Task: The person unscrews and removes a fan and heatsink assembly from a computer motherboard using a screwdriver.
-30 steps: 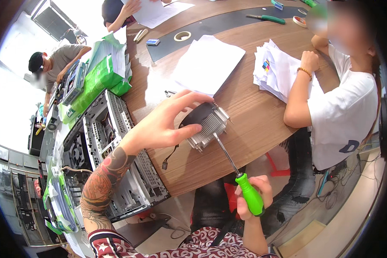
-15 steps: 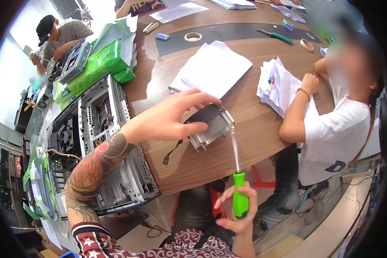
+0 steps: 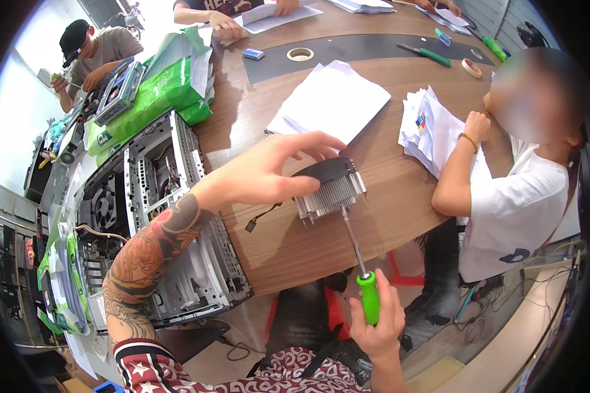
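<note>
My left hand grips a CPU cooler, a finned metal heatsink with a black fan part on its far side, held on its side near the table's front edge. A short cable with a dark plug trails from it onto the wood. In my right hand is a screwdriver with a bright green handle. Its metal shaft points up and away from me, and the tip meets the heatsink's lower fins. An opened computer case lies left of the cooler, under my tattooed forearm.
White papers lie beyond the cooler, with a crumpled stack to their right. A person in white leans on the table's right side. Green packaging sits behind the case. Tape and green-handled pliers lie farther back.
The screwdriver's tip has shifted left, from the heatsink's right corner to nearer its middle. My left hand has turned the cooler a little. At the far edge, another person's hands have come onto the papers.
</note>
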Tool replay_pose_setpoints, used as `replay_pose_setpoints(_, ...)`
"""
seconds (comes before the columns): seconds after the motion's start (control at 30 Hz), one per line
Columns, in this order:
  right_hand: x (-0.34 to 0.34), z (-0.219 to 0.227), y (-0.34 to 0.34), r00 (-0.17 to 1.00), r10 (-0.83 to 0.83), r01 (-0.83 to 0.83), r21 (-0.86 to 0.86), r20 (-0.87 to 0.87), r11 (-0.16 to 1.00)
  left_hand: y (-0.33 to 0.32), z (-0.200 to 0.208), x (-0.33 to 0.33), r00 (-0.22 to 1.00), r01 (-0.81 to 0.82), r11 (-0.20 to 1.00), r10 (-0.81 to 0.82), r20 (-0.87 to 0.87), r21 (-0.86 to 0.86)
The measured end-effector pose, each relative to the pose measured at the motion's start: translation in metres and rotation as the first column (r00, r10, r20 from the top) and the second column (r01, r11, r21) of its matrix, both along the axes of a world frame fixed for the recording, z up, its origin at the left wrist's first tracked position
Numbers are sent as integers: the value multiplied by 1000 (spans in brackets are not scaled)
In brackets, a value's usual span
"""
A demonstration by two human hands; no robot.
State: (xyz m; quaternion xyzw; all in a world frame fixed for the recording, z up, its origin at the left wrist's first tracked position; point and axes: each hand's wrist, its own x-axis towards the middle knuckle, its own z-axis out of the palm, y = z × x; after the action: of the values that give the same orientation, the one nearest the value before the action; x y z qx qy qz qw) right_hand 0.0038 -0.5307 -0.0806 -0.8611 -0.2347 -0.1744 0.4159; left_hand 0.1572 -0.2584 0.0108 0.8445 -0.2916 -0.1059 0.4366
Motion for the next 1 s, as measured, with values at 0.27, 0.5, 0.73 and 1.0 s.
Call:
replay_pose_setpoints(0.27,1,-1,16,990,-67,63,33,126,997,-2,0,1,999,-46,998,45,-30,-52)
replay_pose_setpoints(0.5,1,-10,22,998,-51,51,11,-30,999,-3,5,2,997,-40,998,37,-69,-42)
replay_pose_setpoints(0.73,2,-12,30,991,-131,130,46,7,990,-2,4,3,996,-71,993,66,-62,-91)
replay_pose_setpoints(1.0,-3,-11,29,976,-212,209,53,47,976,-6,6,1,995,-79,996,77,-60,-45)
